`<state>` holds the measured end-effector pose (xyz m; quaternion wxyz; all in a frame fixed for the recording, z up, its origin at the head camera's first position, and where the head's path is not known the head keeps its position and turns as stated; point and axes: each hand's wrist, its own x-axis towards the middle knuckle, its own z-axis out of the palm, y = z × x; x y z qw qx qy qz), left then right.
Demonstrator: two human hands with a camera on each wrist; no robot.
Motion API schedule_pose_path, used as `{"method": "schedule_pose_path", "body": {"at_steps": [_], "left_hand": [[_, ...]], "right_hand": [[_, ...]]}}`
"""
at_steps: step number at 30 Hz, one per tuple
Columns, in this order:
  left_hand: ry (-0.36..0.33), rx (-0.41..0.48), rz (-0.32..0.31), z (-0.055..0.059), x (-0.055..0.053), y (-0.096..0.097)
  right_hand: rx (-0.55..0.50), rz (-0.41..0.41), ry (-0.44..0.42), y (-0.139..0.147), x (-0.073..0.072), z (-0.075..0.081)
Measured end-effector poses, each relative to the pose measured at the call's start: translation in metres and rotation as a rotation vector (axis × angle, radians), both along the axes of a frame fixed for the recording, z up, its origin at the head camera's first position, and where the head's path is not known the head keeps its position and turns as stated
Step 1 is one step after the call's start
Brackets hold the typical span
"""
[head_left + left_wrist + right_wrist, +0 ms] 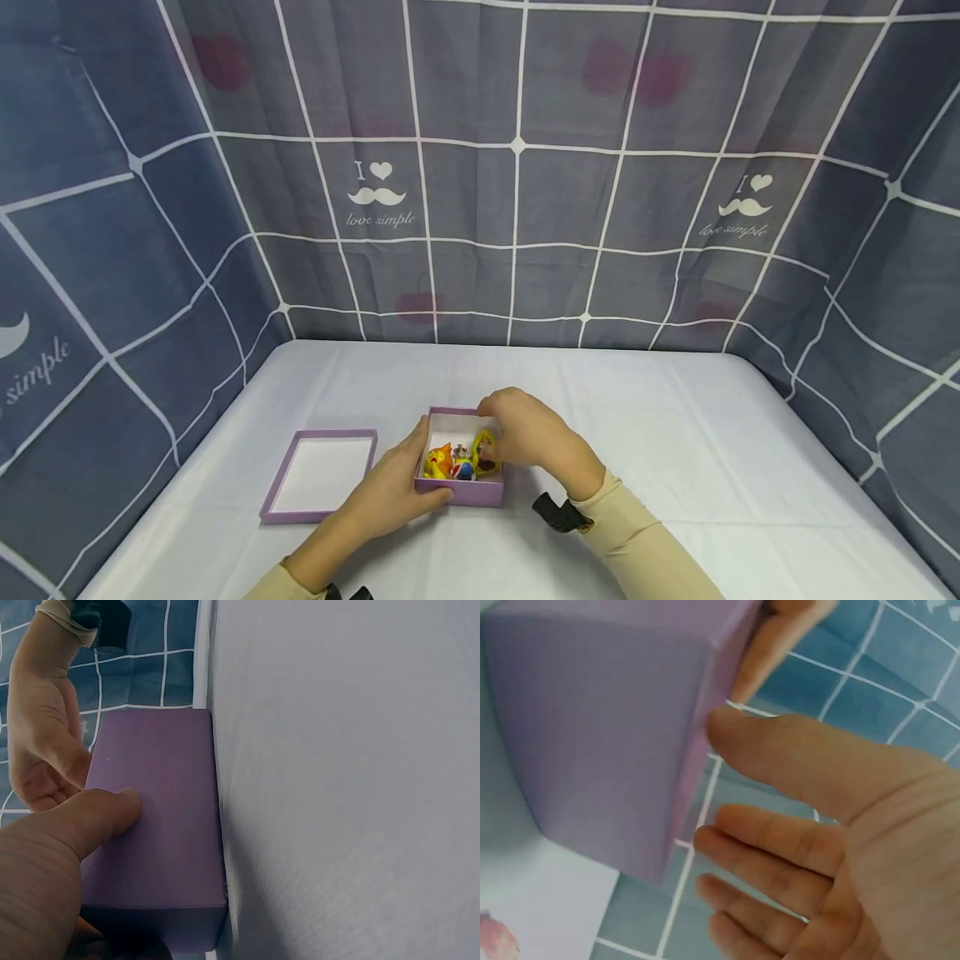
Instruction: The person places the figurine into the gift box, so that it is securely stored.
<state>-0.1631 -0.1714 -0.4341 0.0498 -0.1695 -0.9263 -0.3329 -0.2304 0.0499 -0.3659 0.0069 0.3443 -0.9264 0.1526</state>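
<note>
An open purple box (467,493) with a white inside stands on the table, several small figurines in it. An orange-and-yellow figurine (438,462) is at the left, a small blue, white and red one (462,463) in the middle, a yellow-edged one (485,451) at the right. My left hand (397,487) grips the box's left side, thumb (112,812) against its front wall. Over the right rim is my right hand (528,429), its fingers reaching into the box beside the yellow-edged figurine. In the right wrist view, its fingers (772,859) are loosely bent, with nothing between them.
The purple-rimmed lid (321,475) lies left of the box, white inside up. A white cloth (675,467) covers the table. Dark grid-patterned curtains (465,192) enclose the back and both sides.
</note>
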Motion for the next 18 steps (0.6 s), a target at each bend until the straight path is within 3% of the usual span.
{"method": "schedule_pose_path", "body": {"at_steps": [6, 10, 18], "left_hand": [[0.004, -0.008, 0.008, 0.001, 0.000, 0.000], [0.004, -0.012, 0.013, 0.002, 0.000, 0.001], [-0.005, -0.014, 0.019, 0.002, 0.001, 0.001]], "right_hand": [[-0.086, -0.001, 0.024, 0.015, -0.002, 0.011], [-0.113, -0.016, -0.014, 0.027, -0.007, 0.013], [-0.111, -0.087, 0.017, 0.050, -0.015, 0.006]]}}
